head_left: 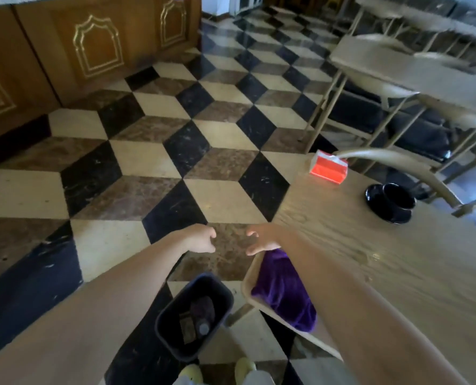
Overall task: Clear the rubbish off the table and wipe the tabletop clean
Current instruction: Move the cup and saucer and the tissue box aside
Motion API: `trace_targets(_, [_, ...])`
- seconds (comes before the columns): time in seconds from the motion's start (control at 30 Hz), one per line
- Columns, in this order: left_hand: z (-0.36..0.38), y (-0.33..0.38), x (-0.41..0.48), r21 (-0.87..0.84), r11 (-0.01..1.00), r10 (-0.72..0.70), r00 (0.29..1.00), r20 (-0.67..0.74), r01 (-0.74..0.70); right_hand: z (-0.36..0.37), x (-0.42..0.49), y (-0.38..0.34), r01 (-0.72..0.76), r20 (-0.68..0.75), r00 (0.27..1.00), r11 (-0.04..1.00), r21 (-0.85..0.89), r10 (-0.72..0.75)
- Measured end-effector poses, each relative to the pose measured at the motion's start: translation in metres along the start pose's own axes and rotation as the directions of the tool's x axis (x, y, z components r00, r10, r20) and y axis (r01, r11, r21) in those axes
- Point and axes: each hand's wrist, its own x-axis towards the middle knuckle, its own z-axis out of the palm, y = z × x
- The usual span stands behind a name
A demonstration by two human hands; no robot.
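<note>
A light wooden table [392,273] fills the right side. On it stand a red tissue pack [328,169] at the far corner and a black cup on a black saucer [392,202]. A wet patch [370,258] shines on the wood. A purple cloth [282,290] lies on a chair seat [249,287] beside the table's near edge. A dark bin [193,315] with some rubbish in it stands on the floor in front of my feet. My left hand [200,238] and my right hand [261,240] are stretched out over the floor, both empty with fingers loosely curled and apart.
The floor [147,168] is patterned in black, cream and brown tiles. A wooden counter [64,56] runs along the far left. More tables and chairs [414,87] stand at the right rear, one chair back [398,159] close to the table's far side.
</note>
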Motion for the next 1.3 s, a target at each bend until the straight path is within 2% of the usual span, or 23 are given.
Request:
trace_targets(0.2, [-0.014,0.085,0.016,0.038,0.991,0.129,0.991,-0.030,-0.128,-0.015,-0.039,0.066,-0.076,-0.070,0.994,0.995,0.057,0.080])
trace_targets(0.4, [-0.013,0.164,0.036,0.021,0.979,0.205,0.978,-0.035,-0.204,-0.027,-0.061,0.131,-0.082,-0.140,0.986,0.992,0.095,0.095])
trace_targets(0.8, [-0.023,0.320,0.111,-0.095,0.980,0.174,0.985,-0.016,-0.175,-0.067,-0.090,0.309,-0.150,-0.123,0.978,0.976,0.159,0.170])
trace_targets(1.03, [-0.031,0.383,0.149,-0.005,0.979,0.202,0.978,-0.049,-0.202,-0.086,-0.095,0.387,-0.241,-0.114,0.958,0.953,0.185,0.264])
trace_targets(1.17, [-0.028,0.406,0.178,0.038,0.978,0.205,0.978,-0.043,-0.204,-0.086,-0.089,0.421,-0.295,-0.102,0.938,0.918,0.265,0.331])
trace_targets(1.3, [-0.019,0.423,0.221,0.062,0.980,0.197,0.975,-0.105,-0.191,-0.076,-0.068,0.449,-0.307,-0.130,0.914,0.864,0.398,0.384])
